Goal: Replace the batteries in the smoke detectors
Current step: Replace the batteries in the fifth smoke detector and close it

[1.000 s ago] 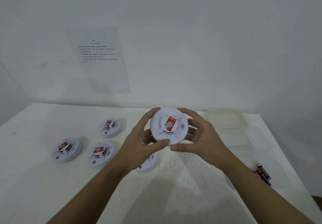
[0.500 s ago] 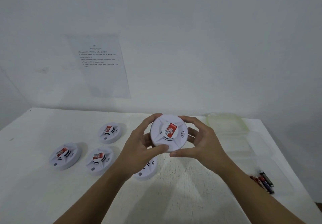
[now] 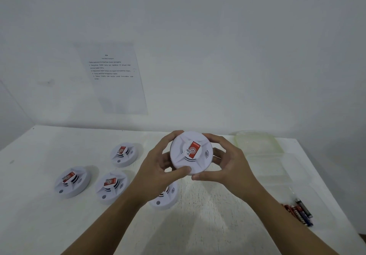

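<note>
Our left hand and right hand grip a round, smooth white plastic detector by its rim, above the rough white desk. Cylindrical batteries lie to the right.

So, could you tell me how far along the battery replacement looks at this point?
Nothing looks done yet. In hand: both the left hand and right hand hold one closed smoke detector above the table. Left: four detectors lie closed on the table, and the batteries sit at the right edge.
</note>
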